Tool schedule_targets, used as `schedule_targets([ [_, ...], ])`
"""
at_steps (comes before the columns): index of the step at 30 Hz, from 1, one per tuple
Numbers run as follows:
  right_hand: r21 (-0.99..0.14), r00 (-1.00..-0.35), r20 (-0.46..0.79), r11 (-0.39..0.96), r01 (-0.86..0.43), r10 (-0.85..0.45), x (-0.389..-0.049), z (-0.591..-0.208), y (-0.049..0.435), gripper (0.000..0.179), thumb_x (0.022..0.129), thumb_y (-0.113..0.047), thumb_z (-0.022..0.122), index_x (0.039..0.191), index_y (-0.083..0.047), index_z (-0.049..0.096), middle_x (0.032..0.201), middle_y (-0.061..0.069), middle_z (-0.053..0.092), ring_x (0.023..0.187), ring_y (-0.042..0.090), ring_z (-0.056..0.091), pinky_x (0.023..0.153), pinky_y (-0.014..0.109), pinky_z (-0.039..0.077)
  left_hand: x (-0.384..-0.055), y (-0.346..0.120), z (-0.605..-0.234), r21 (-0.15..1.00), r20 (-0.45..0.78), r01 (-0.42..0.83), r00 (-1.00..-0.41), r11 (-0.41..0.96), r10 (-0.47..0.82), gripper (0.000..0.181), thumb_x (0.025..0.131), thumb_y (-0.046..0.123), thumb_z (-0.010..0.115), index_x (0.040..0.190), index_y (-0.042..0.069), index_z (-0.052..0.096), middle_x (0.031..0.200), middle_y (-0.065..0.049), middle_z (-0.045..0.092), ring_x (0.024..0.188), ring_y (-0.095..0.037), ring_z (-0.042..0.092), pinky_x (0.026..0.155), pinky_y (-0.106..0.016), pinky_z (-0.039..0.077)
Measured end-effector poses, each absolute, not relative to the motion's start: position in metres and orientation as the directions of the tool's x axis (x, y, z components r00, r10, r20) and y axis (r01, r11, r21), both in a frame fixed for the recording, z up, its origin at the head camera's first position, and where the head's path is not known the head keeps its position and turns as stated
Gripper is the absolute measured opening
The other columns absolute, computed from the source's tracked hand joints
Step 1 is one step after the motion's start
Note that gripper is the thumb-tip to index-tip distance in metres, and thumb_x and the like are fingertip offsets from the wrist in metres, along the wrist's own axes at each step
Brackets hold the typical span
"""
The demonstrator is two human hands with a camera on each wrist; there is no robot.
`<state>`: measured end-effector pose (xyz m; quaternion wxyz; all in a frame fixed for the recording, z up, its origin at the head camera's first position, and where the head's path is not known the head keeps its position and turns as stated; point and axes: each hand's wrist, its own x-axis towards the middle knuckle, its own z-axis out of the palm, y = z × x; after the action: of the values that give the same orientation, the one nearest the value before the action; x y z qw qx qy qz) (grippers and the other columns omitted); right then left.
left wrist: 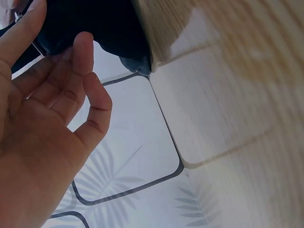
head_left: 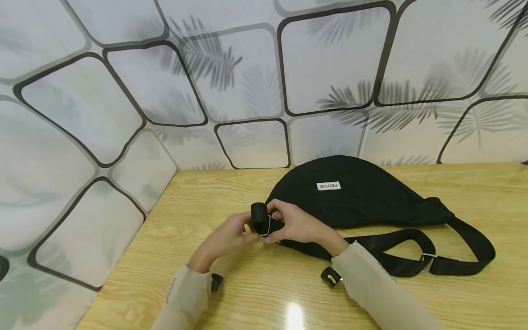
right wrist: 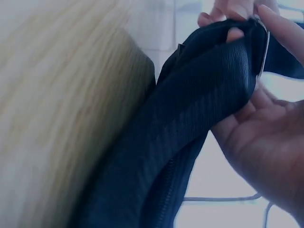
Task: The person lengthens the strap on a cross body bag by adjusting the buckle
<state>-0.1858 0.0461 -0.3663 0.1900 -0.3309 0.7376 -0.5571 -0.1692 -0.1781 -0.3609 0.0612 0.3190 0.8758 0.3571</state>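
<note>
One strap (right wrist: 190, 104), near the bag's (head_left: 350, 197) left end, is being pinched by the left hand's (head_left: 237, 231) half-curled fingers while the right hand (head_left: 299, 224) is curling closely round its buckle (head_left: 269, 224), seemingly adjusting it, the next move probably calling for steady pulling.

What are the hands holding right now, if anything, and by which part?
A strap of the black bag: the left hand and right hand both hold it at the metal ring.

Pale leaf-patterned wall (head_left: 330, 59); yellowish wood table (head_left: 474, 298), white glare (head_left: 294, 315).
</note>
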Motion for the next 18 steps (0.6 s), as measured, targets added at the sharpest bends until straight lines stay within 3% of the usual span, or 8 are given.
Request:
schedule_targets([
  [2,-0.897,-0.732,0.129,0.237,-0.374,-0.669,-0.183,-0.366,0.044,0.052,0.085,-0.011,0.084,0.126,0.001,0.054,0.114,0.009,0.070,0.109,0.023,0.065,0.093,0.046,0.049,-0.170,-0.178,-0.361,0.662,0.119,0.514,-0.790,0.545,0.601,0.012,0.091,0.000,0.073,0.102,0.003,0.068,0.090,0.001,0.066,0.079,-0.009,0.058,0.070,-0.029,0.049],
  [6,-0.814,-0.761,0.200,0.327,-0.480,-0.618,-0.179,-0.367,0.038,0.051,0.083,-0.018,0.086,0.123,0.000,0.060,0.107,0.007,0.071,0.089,0.015,0.066,0.079,0.036,0.052,-0.170,-0.179,-0.361,0.660,0.113,0.511,-0.792,0.551,0.599,0.012,0.093,-0.002,0.071,0.105,0.000,0.068,0.092,-0.003,0.067,0.080,-0.012,0.059,0.068,-0.027,0.050],
  [9,-0.795,-0.775,0.222,0.351,-0.495,-0.591,-0.177,-0.366,0.035,0.048,0.084,-0.018,0.086,0.121,0.000,0.061,0.101,0.005,0.072,0.076,0.010,0.062,0.071,0.030,0.050,-0.170,-0.179,-0.361,0.651,0.124,0.527,-0.784,0.546,0.608,0.013,0.094,-0.001,0.070,0.107,-0.002,0.068,0.094,-0.006,0.068,0.080,-0.013,0.060,0.068,-0.027,0.051],
  [18,-0.784,-0.779,0.229,0.364,-0.503,-0.584,-0.175,-0.361,0.038,0.043,0.085,-0.021,0.085,0.117,-0.002,0.064,0.094,0.001,0.071,0.071,0.007,0.061,0.066,0.027,0.050,-0.171,-0.181,-0.362,0.648,0.113,0.530,-0.777,0.546,0.620,0.020,0.096,0.001,0.068,0.116,-0.001,0.066,0.103,-0.007,0.069,0.086,-0.015,0.063,0.075,-0.030,0.052],
])
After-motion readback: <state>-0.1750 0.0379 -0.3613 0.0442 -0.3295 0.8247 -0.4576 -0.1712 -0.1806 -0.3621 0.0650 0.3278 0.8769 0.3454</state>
